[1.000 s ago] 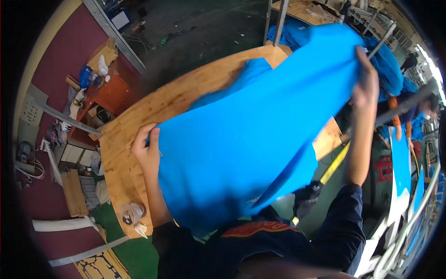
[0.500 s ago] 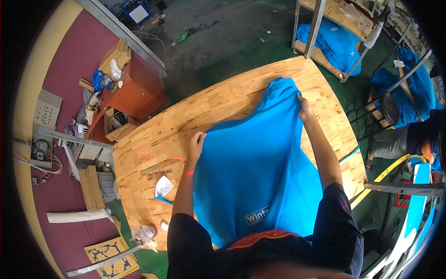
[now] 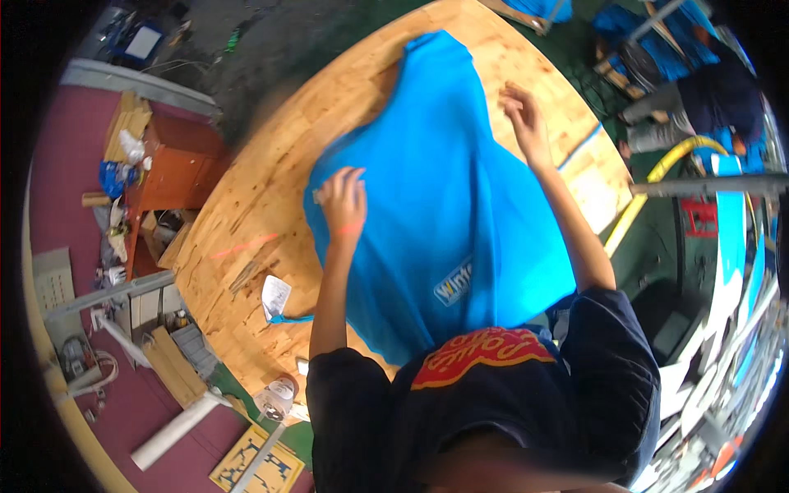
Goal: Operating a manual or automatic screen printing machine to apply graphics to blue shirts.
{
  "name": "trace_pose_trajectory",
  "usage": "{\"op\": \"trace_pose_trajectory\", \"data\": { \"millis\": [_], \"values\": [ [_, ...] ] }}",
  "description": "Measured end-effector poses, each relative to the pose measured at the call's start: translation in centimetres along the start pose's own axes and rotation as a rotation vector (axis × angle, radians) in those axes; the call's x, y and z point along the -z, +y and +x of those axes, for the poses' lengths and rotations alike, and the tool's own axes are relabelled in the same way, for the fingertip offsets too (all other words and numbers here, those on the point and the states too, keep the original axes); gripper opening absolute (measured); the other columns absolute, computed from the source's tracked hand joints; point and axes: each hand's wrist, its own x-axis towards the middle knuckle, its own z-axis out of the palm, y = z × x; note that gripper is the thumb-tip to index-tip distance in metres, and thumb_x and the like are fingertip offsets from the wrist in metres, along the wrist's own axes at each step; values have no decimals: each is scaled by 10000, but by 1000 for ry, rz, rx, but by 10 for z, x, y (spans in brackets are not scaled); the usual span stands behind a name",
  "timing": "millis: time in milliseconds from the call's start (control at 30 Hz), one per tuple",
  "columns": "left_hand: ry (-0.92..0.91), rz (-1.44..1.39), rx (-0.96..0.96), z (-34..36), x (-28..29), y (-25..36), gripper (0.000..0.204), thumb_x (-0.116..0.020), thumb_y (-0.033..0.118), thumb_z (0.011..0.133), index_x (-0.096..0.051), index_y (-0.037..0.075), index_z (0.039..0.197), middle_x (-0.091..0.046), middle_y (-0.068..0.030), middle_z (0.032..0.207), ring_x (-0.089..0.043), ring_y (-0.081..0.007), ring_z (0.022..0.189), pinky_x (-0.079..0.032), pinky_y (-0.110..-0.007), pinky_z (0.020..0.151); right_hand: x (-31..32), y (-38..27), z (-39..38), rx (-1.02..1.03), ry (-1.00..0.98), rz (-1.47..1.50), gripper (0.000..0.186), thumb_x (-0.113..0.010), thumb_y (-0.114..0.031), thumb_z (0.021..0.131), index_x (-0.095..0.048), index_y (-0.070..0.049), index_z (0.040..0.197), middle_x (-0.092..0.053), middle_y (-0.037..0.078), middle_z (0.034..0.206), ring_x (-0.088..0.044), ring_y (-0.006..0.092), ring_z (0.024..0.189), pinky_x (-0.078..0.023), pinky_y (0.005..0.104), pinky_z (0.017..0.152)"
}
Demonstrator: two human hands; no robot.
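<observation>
We hold our loosely open left hand (image 3: pixel 343 200) over the bright blue, printed cloth (image 3: pixel 427 164) and our half-open, empty right hand (image 3: pixel 526 119) beside it, above the light-brown wooden table (image 3: pixel 546 74).

Person wears a dark navy, near-black T-shirt (image 3: pixel 526 415). Chest print (image 3: pixel 481 357) red and yellow: rounded lettering, wavy yellow lower edge. Left sleeve (image 3: pixel 349 403) and right sleeve (image 3: pixel 612 357) short, loose, plain, same dark cloth. Left hand (image 3: pixel 343 201), right hand (image 3: pixel 526 119) and forearms (image 3: pixel 577 234) bare. Thin red line (image 3: pixel 349 228) at left wrist; band or light, cannot tell.
</observation>
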Motion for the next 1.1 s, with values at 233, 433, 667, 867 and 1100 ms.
{"op": "trace_pose_trajectory", "data": {
  "millis": [233,433,667,867,1100],
  "values": [
    [-347,-458,-479,-47,-26,150,240,-618,81,833,-669,133,1062,-594,-69,1134,-571,-273,1020,-447,-410,877,25,-104,-327,-467,-69,-643,238,-667,-257,890,-633,-21,904,-682,117,770,-665,244,651,-498,358,582],
    [-358,-523,-286,-105,-12,173,140,-590,85,862,-647,102,988,-613,-68,1018,-571,-271,964,-432,-410,835,6,-82,-374,-627,124,-505,194,-579,-212,940,-618,-26,978,-593,140,556,-621,277,518,-455,414,521],
    [-394,-293,-206,-183,31,164,242,-590,144,872,-624,109,1109,-576,-89,1200,-517,-287,1143,-332,-469,1012,17,-52,-355,-323,85,-485,185,-588,-187,911,-608,-8,955,-617,152,628,-636,274,587,-461,392,545],
    [-404,20,46,-235,52,135,561,-459,375,955,-399,84,1431,-262,-159,1537,-217,-349,1426,-75,-585,1137,64,-63,-333,-371,485,-327,110,-491,-139,973,-510,-31,973,-460,115,574,-493,177,506,-401,344,503],
    [-287,-126,94,-241,49,127,626,-421,414,954,-347,39,1450,-253,-183,1537,-180,-377,1436,-67,-568,1145,156,-72,-255,-337,343,-952,126,-480,-250,983,-542,-145,1014,-629,221,722,-617,437,698,-444,531,553]
  ]
}}
